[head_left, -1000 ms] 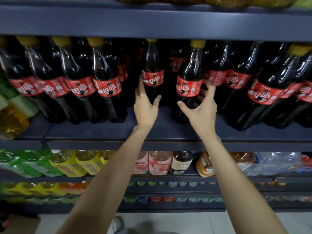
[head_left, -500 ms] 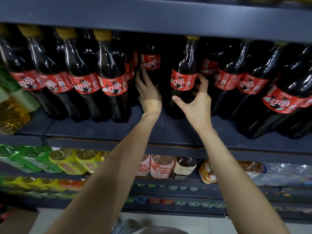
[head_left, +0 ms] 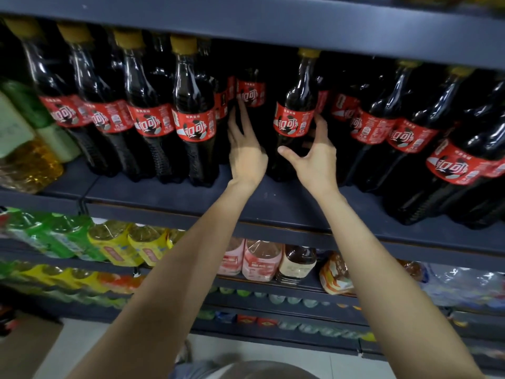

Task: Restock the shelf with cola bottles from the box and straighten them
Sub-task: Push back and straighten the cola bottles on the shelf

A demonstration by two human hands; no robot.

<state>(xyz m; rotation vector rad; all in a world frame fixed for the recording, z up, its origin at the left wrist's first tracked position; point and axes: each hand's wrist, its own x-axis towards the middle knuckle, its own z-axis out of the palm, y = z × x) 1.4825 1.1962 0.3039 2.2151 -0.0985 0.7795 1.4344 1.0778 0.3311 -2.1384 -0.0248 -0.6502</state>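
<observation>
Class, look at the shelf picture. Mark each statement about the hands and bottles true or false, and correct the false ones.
1. Both hands reach onto the cola shelf. True.
2. The right hand is at a cola bottle with a yellow cap. True.
3. The left hand holds a green bottle. False: its straight fingers lie against a dark cola bottle further back.
4. The cola labels are blue. False: they are red.
5. The shelf below holds only cola. False: it holds green, yellow and pink drinks.

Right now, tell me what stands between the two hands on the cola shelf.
In the head view, between the left hand and right hand stands one yellow-capped cola bottle; the right hand's fingers curl round it.
</observation>
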